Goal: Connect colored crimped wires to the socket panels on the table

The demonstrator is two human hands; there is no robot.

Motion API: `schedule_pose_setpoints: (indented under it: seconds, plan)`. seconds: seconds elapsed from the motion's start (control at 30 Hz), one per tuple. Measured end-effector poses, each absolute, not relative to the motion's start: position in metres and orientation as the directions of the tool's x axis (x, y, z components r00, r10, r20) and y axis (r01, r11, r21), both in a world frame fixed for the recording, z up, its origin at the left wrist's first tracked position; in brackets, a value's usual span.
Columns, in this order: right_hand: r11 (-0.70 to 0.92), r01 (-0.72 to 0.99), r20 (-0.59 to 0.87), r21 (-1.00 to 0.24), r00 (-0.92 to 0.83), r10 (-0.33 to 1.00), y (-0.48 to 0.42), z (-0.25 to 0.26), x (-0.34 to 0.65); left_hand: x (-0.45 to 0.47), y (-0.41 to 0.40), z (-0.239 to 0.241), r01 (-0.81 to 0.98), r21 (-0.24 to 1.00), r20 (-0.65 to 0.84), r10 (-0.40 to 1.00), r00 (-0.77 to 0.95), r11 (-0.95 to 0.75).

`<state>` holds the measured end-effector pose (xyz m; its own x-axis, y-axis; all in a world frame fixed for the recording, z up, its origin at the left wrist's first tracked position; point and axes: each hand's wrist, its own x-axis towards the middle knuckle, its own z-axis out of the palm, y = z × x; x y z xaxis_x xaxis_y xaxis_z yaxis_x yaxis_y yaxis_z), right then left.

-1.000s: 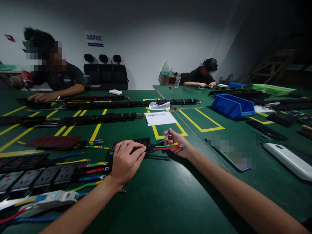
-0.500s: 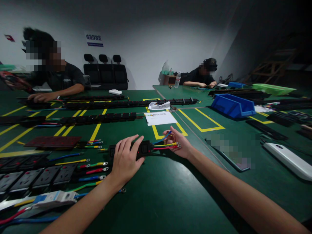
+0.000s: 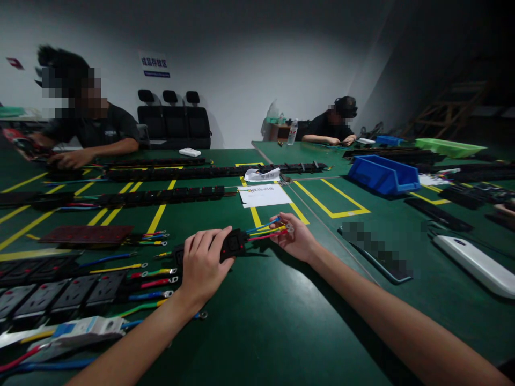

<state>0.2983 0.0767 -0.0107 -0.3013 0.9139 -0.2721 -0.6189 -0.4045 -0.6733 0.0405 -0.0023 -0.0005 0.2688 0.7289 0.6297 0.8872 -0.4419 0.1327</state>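
Note:
My left hand (image 3: pixel 204 262) is wrapped over a black socket strip (image 3: pixel 234 244), whose right end is tilted up slightly. From that end come blue, yellow-green and red wires (image 3: pixel 263 234) with metal ring terminals. My right hand (image 3: pixel 296 240) has its fingers closed around the wire ends, the blue one near the fingertips and the ring terminals by the thumb. Part of the strip is hidden under my left hand. Short wires with ring terminals (image 3: pixel 171 294) lie left of my left wrist, joined to black socket strips (image 3: pixel 76 295).
Beyond my hands are a white paper (image 3: pixel 265 196) and long black socket strips (image 3: pixel 217 171). To the right are a blue bin (image 3: pixel 382 176), a phone-like flat object (image 3: pixel 374 254) and a white device (image 3: pixel 475 262). Two co-workers sit across the green table (image 3: pixel 257 332).
The socket strip's right end has tilted up and moved slightly left with my left hand. The wires have swung up, and their ends now sit closer inside my right hand.

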Motion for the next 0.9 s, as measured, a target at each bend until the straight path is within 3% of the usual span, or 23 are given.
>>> schedule_pose_setpoints:
  seconds: [0.47, 0.9]
  plan:
    - [-0.34, -0.598, -0.221, -0.726, -0.266, 0.938, 0.0781, -0.0154, 0.2999, 0.0414, -0.0019, 0.0009, 0.9, 0.097, 0.59, 0.753, 0.292, -0.425]
    - [-0.339, -0.625, -0.183, -0.703, -0.302, 0.936, 0.0745, -0.0131, 0.2944, 0.0417, -0.0011, 0.0, 0.948, 0.111, 0.598, 0.782, 0.177, -0.3]
